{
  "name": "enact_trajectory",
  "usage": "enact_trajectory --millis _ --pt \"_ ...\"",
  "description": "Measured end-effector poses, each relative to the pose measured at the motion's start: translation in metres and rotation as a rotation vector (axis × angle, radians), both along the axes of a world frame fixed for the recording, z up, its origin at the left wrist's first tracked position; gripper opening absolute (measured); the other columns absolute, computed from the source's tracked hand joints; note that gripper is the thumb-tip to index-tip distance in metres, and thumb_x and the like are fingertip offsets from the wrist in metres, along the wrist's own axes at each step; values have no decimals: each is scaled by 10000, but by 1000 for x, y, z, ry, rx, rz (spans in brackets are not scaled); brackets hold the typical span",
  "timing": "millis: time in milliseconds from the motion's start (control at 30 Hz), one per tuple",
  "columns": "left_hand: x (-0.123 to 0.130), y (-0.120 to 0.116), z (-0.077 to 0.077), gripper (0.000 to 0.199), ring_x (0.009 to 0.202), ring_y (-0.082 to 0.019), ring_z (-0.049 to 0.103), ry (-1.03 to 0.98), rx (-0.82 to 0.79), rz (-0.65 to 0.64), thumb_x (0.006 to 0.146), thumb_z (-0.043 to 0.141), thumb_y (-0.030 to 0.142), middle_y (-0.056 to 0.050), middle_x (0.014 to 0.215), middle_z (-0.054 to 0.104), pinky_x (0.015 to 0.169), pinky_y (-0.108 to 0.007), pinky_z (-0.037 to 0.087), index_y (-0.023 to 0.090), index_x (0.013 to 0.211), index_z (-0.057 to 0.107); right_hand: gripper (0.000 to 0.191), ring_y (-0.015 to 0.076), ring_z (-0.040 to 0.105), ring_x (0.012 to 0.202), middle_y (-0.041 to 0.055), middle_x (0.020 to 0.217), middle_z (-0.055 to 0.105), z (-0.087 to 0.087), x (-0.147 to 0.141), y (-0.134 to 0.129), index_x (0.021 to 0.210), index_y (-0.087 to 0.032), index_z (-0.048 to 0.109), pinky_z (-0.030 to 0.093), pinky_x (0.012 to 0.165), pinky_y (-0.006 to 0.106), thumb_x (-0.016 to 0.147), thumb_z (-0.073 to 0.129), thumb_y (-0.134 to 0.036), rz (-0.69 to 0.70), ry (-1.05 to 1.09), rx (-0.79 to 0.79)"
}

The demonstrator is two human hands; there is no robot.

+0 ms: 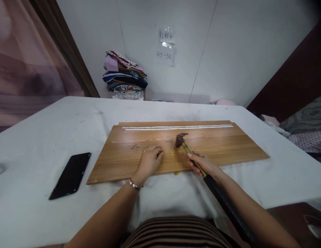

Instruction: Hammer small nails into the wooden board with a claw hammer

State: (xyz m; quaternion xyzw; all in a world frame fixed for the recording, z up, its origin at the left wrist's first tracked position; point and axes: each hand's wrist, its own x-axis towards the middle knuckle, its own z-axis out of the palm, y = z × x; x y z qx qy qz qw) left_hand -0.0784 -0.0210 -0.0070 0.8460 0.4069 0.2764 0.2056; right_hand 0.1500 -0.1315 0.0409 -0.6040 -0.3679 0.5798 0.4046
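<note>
A claw hammer (180, 140) with a rusty head and a long handle, dark toward its end, is gripped in my right hand (200, 162). Its head is just above the wooden board (119, 162), over a row of small dark dots, perhaps nail heads (196, 147). My left hand (150, 159) rests on the board left of the hammer head, fingers bent and thumb close to them. Whatever those fingers pinch, if anything, is too small to make out. Beyond that hand lies a small pile of loose nails (134, 147).
Two white measuring strips (176, 128) run along the board's far edge. A black phone (71, 175) lies left of the board on the white-covered table (41, 137). Folded clothes (125, 77) are stacked against the wall, near paper signs (166, 55).
</note>
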Motion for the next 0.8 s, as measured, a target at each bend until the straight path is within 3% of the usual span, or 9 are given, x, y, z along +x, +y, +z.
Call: enact_trajectory --millis 800 --pt "0 1 -4 146 1043 -232 636 -7 22 0 912 589 166 -59 1069 740 1001 -416 467 202 929 730 520 43 322 289 -105 460 444 -5 1 1 703 -230 458 259 282 189 687 701 -690 13 -7 6"
